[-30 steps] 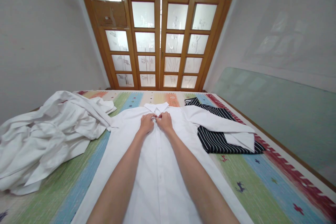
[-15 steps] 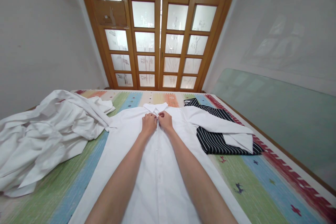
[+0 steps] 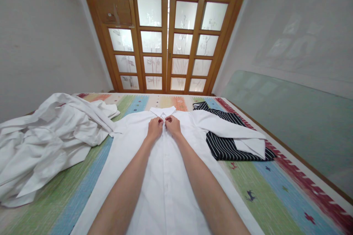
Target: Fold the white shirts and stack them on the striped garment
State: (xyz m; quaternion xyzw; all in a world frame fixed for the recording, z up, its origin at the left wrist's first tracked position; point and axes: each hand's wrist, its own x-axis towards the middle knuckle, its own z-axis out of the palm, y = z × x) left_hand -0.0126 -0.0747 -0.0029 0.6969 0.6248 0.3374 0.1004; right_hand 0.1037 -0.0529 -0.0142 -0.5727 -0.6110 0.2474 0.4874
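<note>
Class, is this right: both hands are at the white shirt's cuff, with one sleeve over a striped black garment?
Not the cuff: the head view shows the left hand and right hand just below the collar of the white shirt. The rest stands.

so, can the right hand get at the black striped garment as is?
Probably yes: right of the right hand, the black striped garment lies partly exposed, though a white sleeve crosses it.

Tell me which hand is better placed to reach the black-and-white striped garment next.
Probably the right hand: it is nearer the striped garment, which lies partly under a sleeve of the white shirt. The left hand is farther, across the button placket.
</note>
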